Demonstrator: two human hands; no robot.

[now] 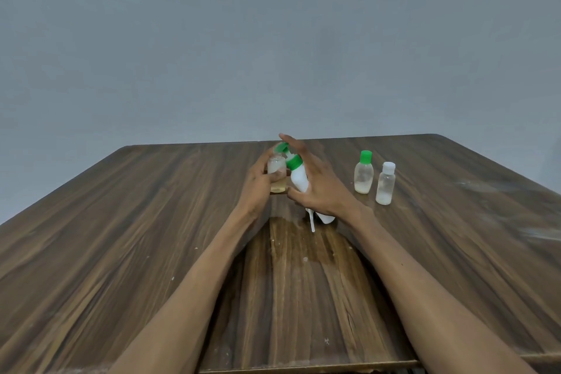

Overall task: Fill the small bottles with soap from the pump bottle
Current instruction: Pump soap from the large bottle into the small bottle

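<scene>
While the left hand (258, 179) is gripping an uncapped small bottle (277, 171) above the table (121, 222), the right hand (315, 188), fingers spread, is holding the tilted pump bottle (299, 179), its nozzle at the bottle's mouth. Filling seems underway; next, pressing the pump squarely. Three small bottles are showing: this one, a green-capped bottle (363, 174) and a white-capped bottle (385, 184) standing rightward.

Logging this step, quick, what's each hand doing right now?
Left hand: grips the small open bottle.
Right hand: holds the tilted pump bottle, fingers spread.
</scene>
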